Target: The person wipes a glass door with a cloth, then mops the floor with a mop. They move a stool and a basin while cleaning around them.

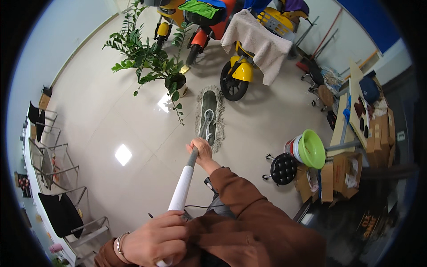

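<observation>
A flat dust mop (209, 100) with a grey-green top and grey-white string fringe lies on the tiled floor ahead of me. Its handle, grey low down and white higher up, slants back towards my body. Near the bottom of the picture my left hand (156, 233), with a metal bracelet at the wrist, is closed around the white upper end. My right hand (200, 149) grips the grey part farther down, close to the mop head. The fringe lies just left of the front wheel of a yellow scooter (242, 70) draped with a pale towel.
A potted plant (175, 81) stands left of the mop head. More scooters (199, 38) are parked beyond. To the right are a black round stool (283, 169), a green basin (312, 149) and cardboard boxes (343, 173). Black chairs (60, 213) line a long table at left.
</observation>
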Demonstrator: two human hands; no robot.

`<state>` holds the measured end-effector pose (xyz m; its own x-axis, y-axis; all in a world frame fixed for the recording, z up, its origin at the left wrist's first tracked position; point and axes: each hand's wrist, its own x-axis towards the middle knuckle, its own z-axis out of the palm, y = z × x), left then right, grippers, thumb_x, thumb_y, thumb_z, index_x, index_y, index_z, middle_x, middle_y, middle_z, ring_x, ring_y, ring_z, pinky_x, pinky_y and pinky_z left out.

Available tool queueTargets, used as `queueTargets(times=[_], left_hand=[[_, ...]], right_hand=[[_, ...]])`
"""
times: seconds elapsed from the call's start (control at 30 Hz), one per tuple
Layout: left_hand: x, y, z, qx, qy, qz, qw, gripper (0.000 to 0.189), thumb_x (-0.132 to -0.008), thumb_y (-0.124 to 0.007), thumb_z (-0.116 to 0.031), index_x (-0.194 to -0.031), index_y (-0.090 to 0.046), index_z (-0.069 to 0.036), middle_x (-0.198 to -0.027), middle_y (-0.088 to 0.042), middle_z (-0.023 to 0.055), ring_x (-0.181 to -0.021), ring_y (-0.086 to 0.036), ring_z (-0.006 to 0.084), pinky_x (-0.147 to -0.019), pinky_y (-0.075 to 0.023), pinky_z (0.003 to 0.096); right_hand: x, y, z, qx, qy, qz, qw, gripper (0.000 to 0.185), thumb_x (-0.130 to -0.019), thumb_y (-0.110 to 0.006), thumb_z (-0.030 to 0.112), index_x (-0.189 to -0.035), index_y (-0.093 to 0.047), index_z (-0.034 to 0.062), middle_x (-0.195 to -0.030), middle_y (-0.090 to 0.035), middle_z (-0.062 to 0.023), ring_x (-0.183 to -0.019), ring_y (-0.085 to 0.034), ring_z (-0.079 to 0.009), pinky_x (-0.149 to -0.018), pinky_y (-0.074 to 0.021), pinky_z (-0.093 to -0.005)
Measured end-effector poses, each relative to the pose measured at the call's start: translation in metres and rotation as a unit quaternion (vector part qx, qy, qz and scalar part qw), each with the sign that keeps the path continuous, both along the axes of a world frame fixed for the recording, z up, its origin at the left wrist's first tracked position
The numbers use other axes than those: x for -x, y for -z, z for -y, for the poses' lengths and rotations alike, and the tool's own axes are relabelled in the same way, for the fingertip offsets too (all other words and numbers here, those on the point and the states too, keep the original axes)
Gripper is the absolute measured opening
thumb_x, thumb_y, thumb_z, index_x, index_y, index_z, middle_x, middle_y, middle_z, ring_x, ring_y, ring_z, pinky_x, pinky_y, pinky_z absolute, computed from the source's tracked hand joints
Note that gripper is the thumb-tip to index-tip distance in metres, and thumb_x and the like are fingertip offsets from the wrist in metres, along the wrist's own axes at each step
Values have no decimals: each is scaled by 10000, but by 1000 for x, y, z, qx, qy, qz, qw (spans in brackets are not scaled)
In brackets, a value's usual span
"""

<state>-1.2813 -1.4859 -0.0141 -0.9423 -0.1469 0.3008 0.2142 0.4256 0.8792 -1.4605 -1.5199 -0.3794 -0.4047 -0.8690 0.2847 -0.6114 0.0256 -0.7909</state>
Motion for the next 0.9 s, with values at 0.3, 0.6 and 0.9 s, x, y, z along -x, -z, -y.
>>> queueTargets(times=[0.3, 0.6, 0.9], left_hand=[[8, -3, 24, -20, -116, -18, 993, 105, -778, -638, -76, -777, -577, 9, -606, -510, 176, -538, -505, 364, -608, -480, 457], [-28, 41, 116, -60, -64, 41, 995, 239, -700, -630, -6, -570, -439, -66, -587, -454, 52, -583, -497, 256, -835, -464, 392], [4, 45, 197, -11, -70, 59, 996, 241, -708, -642, -22, -550, -471, -86, -610, -479, 4, -645, -552, 215, -1003, -329, 542]], right_hand=[[-6, 21, 54, 68, 108, 56, 990, 269, -789, -709, 179, -660, -493, 82, -686, -553, -94, -731, -553, -332, -676, -434, -447], [12, -2, 111, 19, -64, -25, 997, 103, -801, -675, 128, -832, -583, 92, -805, -630, -76, -832, -614, -306, -830, -457, -457], [37, 9, 198, 76, 25, -118, 990, 163, -807, -614, 40, -933, -706, 89, -794, -666, -63, -767, -615, -256, -773, -466, -374]])
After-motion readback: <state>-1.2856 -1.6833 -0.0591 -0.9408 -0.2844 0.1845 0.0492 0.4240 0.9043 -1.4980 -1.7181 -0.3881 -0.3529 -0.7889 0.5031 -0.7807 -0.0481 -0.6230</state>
